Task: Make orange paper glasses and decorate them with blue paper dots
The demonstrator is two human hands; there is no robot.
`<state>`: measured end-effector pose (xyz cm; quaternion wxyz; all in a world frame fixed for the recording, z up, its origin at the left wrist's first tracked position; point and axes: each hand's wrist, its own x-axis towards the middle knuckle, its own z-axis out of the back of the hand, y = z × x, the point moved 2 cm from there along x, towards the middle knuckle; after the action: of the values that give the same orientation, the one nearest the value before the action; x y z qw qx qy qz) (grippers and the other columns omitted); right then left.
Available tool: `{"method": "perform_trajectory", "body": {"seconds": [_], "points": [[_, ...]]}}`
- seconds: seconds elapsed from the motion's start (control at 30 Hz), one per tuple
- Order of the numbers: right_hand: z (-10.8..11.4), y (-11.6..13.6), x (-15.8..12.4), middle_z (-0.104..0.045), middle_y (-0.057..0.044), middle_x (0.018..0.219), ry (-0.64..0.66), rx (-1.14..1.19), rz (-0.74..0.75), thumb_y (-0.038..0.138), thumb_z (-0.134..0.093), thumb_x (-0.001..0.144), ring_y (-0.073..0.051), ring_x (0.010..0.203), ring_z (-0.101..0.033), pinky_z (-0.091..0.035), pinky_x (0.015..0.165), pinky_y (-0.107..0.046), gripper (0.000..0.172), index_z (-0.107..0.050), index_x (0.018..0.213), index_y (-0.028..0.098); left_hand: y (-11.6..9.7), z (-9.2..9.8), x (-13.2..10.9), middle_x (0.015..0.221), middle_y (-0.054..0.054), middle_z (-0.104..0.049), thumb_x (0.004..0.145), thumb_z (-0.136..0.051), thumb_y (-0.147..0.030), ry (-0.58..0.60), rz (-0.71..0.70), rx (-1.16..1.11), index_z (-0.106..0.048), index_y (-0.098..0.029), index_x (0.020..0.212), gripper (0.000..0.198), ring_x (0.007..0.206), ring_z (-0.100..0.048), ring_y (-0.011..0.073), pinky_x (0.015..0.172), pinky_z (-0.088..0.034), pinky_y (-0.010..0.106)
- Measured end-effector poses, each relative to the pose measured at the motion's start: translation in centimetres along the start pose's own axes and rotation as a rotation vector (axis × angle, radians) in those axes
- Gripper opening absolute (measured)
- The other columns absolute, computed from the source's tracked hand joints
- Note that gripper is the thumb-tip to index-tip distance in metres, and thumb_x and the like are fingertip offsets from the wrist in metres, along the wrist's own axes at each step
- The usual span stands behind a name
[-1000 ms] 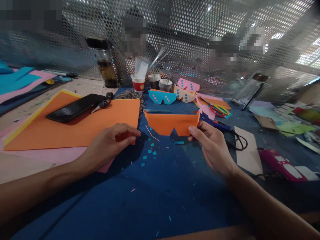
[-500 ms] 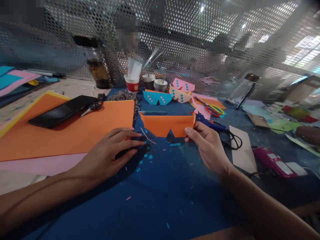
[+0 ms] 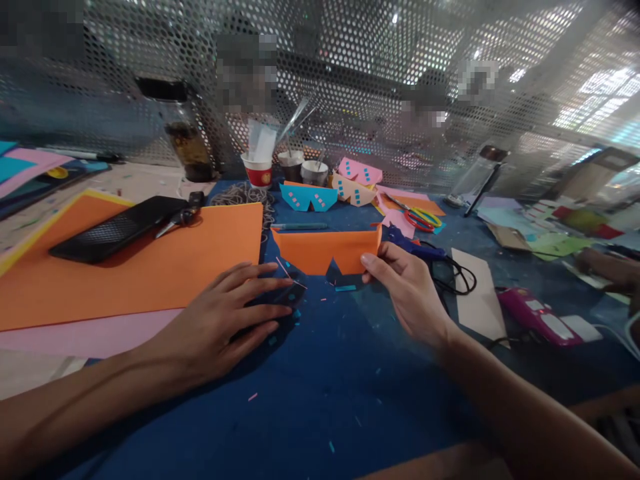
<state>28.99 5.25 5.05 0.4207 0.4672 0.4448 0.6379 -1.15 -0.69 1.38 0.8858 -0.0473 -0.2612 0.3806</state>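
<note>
Our right hand [image 3: 409, 285] pinches the orange paper cutout [image 3: 325, 251] at one end, presumably keeping it upright; our left hand [image 3: 213, 327] spreads near scraps [image 3: 345, 289], contact unclear.

Dim, uneven light falls on the flat, dark blue counter [image 3: 320, 387], which sinks towards black at lower right; the strongest brightness is at upper right, where white glare breaks through the grey perforated metal screen [image 3: 345, 87]; soft shadow lies beneath the bare left hand [image 3: 230, 320]. Wide-angle stretch distorts the outer edges; the far right is smeared and soft; mosaic blocks mask patches across the screen; the angular orange paper cutout [image 3: 320, 251] looks fairly crisp.
</note>
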Motion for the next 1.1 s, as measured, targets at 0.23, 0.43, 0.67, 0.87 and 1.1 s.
{"method": "perform_trajectory", "body": {"seconds": [0.23,0.43,0.67,0.87,1.1], "points": [[0.04,-0.07,0.01,-0.068,0.000,0.082,0.000,-0.010,-0.003,0.048,-0.076,0.100,-0.016,0.078,-0.063,-0.049,0.075,-0.033,0.028,-0.073,0.095,0.021,0.06,0.32,-0.04,0.138,0.000,-0.080,0.104,-0.063,-0.025,-0.090,0.013,-0.015,-0.081,-0.032,0.109,0.021,0.142,-0.064,0.0288,0.127,-0.044,0.058],[0.07,-0.05,0.07,-0.068,0.000,0.081,0.003,-0.014,-0.002,0.049,-0.076,0.100,-0.016,0.078,-0.064,-0.049,0.076,-0.033,0.028,-0.073,0.093,0.021,0.13,0.68,-0.41,0.140,-0.003,-0.079,0.097,-0.059,-0.014,-0.067,0.000,-0.094,-0.080,-0.037,0.115,0.036,0.145,-0.063,0.0285,0.128,-0.044,0.060],[0.09,-0.11,0.06,-0.069,0.000,0.083,0.002,-0.039,0.000,0.048,-0.075,0.100,-0.016,0.079,-0.063,-0.049,0.075,-0.033,0.027,-0.072,0.094,0.022,0.04,0.57,-0.55,0.140,-0.001,-0.080,0.094,-0.056,-0.013,0.013,-0.045,-0.101,-0.081,-0.036,0.112,0.038,0.151,-0.057,0.0315,0.128,-0.043,0.065],[0.10,-0.03,0.03,-0.067,0.000,0.081,-0.004,-0.035,0.006,0.049,-0.076,0.100,-0.016,0.078,-0.063,-0.049,0.075,-0.033,0.028,-0.072,0.093,0.022,0.38,0.54,-0.75,0.144,-0.004,-0.078,0.095,-0.055,-0.012,-0.033,-0.017,-0.110,-0.079,-0.037,0.114,0.040,0.149,-0.059,0.0282,0.129,-0.044,0.059],[0.07,-0.07,0.04,-0.068,0.000,0.082,-0.012,-0.058,0.008,0.051,-0.075,0.100,-0.017,0.078,-0.063,-0.049,0.075,-0.033,0.030,-0.072,0.095,0.021,0.27,0.22,-0.51,0.154,0.000,-0.071,0.096,-0.053,-0.012,0.016,0.013,-0.063,-0.077,-0.036,0.133,0.049,0.156,-0.052,0.0310,0.129,-0.043,0.061]]}}
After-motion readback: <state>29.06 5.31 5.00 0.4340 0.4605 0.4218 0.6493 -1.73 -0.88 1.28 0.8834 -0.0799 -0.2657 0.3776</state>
